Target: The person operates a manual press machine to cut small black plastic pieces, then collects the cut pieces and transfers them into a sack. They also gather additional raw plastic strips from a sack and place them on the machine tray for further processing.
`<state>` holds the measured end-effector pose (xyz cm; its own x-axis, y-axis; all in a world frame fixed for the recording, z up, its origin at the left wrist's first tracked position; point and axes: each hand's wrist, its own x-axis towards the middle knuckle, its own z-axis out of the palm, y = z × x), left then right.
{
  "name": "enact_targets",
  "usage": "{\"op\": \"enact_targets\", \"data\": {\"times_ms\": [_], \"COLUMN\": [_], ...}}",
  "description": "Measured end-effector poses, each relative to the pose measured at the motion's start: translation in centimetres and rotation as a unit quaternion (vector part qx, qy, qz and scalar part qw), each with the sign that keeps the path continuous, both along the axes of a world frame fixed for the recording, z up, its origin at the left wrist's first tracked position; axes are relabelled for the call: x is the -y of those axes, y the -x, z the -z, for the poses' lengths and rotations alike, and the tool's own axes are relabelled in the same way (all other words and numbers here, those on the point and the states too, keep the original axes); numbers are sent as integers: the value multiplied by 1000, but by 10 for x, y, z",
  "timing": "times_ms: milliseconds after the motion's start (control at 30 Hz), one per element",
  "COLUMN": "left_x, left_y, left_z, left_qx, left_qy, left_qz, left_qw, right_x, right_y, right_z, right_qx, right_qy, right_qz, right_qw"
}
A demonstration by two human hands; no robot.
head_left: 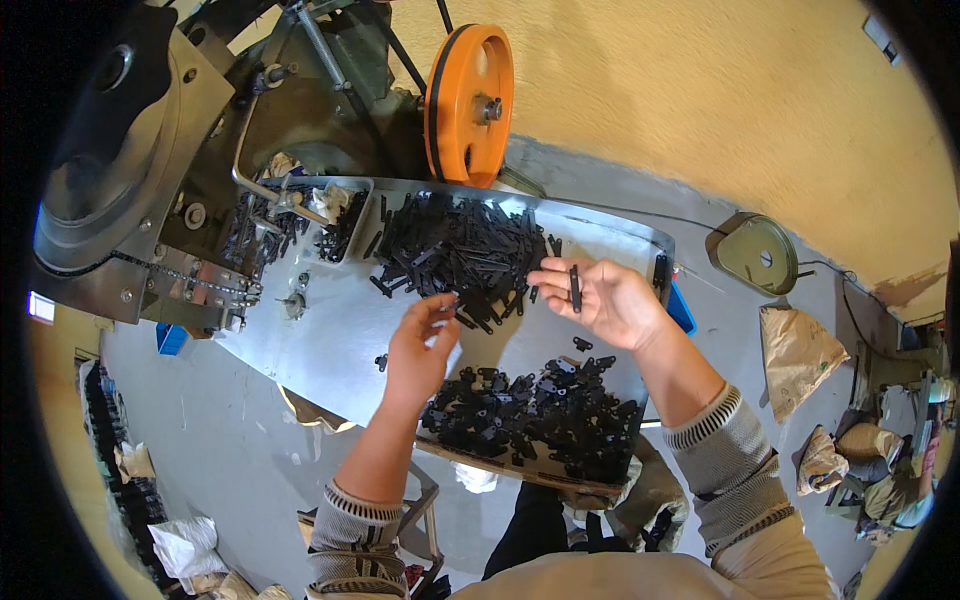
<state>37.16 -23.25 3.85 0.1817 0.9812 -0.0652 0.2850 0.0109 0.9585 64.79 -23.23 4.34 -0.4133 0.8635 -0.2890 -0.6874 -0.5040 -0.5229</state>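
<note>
My right hand [612, 305] is turned palm up over the right part of the metal tray table [350, 345], with its fingers bent. A narrow black strip [575, 288] lies across those fingers. Left of it, my left hand [422, 350] hovers at the near edge of a heap of black strips [455, 245]. Its fingers are loosely curled, the thumb apart from them, and I see nothing clearly held. Closer to me, a second pile holds small black T-shaped pieces [530, 410]. One loose T-shaped piece [582, 343] sits just beyond that pile.
A machine [140, 200] with an orange wheel [470, 105] stands at the left and back. By it, a small metal tray [350, 225] contains more black parts. A blue bin [681, 308] is beyond the table's right edge. Paper sacks [800, 355] and a green pan [757, 255] lie on the right.
</note>
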Motion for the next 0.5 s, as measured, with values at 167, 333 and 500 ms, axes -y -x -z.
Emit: {"op": "enact_targets", "data": {"times_ms": [167, 333, 500], "left_x": [32, 63, 145], "left_y": [-9, -15, -18], "left_z": [-13, -35, -50], "left_qx": [30, 80, 81], "left_qy": [33, 7, 185], "left_qz": [18, 15, 418], "left_qw": [999, 997, 886], "right_x": [30, 1, 17], "right_y": [8, 23, -9], "right_z": [-27, -63, -69], "right_qx": [52, 317, 730], "right_qy": [-58, -137, -397], "right_qz": [-18, -36, 229], "right_qw": [997, 938, 508]}}
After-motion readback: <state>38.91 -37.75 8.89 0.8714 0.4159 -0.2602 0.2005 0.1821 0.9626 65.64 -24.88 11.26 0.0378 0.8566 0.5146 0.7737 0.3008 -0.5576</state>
